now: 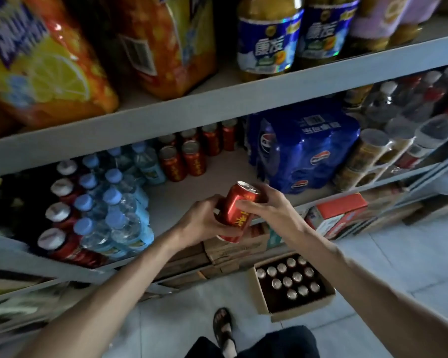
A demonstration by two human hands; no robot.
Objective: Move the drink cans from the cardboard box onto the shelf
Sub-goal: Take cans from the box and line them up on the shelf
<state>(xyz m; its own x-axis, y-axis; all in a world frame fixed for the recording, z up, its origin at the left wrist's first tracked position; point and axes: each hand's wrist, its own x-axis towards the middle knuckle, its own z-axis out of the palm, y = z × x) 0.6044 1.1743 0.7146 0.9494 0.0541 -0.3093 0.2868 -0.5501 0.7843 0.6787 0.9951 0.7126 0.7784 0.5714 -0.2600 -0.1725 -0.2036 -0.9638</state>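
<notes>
A red drink can (pixel 237 206) with yellow characters is held tilted in front of the middle shelf (pixel 192 195). My left hand (pixel 204 220) grips its lower part from the left. My right hand (pixel 265 205) holds its upper side from the right. Several matching red cans (pixel 184 161) stand in rows at the back of that shelf. Down on the floor, an open cardboard box (pixel 323 298) holds several more cans (pixel 287 281), seen from their silver tops.
Blue-capped water bottles (pixel 119 202) and red-labelled bottles (pixel 60 228) fill the shelf's left. A blue shrink-wrapped soda pack (pixel 303 151) stands at its right. Large orange drink bottles (pixel 49 63) sit on the shelf above. A sandalled foot (pixel 223 324) is on the tiled floor.
</notes>
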